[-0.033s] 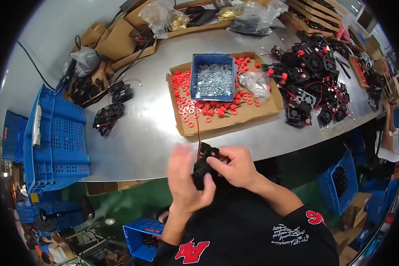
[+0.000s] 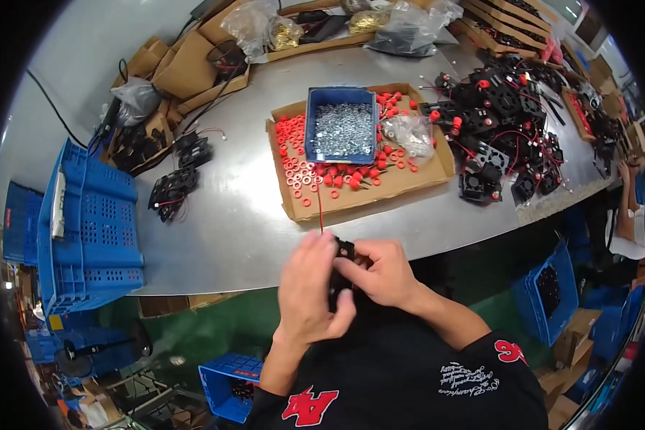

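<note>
Near the cardboard tray (image 2: 380,197), the right hand (image 2: 385,274) grips a black part (image 2: 346,245).

Bright table (image 2: 240,197), dim floor (image 2: 247,315), black fisheye rim.
Overhead-looking light leaves a pale glare on the steel left of the tray (image 2: 408,186) and glints on the clear bags (image 2: 412,32); the floor sits in shadow, and the shirt (image 2: 408,365) swallows most detail. The left hand (image 2: 304,290) is slightly motion-soft, the right hand (image 2: 387,276) crisper. Straight edges bow outward, and small things near the rim turn indistinct.
</note>
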The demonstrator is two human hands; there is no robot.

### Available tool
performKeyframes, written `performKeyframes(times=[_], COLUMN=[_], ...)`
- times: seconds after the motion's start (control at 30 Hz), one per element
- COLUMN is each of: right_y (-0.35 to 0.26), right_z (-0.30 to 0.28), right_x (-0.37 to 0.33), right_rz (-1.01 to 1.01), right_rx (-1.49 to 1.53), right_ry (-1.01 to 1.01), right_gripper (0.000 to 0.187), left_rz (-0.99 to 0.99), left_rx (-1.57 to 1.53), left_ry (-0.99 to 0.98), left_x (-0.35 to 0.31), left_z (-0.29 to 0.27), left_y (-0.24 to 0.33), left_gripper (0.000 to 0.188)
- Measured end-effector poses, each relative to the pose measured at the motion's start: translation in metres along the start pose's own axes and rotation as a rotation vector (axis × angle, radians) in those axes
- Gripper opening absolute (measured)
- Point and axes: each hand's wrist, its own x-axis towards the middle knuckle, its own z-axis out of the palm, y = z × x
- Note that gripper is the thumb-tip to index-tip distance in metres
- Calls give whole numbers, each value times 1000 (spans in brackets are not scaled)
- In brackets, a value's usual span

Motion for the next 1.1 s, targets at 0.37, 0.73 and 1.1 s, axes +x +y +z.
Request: performKeyframes(times=[0.37,0.73,1.1], right_y=[-11,34,7], right_z=[-12,-97,-73], right_x=[-4,109,63], right_rz=[64,-334,-140], right_rx=[257,-832,-245], right_ry=[-28,40,111], right_gripper=[29,14,16], left_rz=[-368,-689,-991], left_rx=[-52,-824,-1234], left_ry=[-136,50,-116], left_x=[6,-39,-45], left_z=[12,14,30], left_y=[11,-17,-12], left_gripper=[100,53,41])
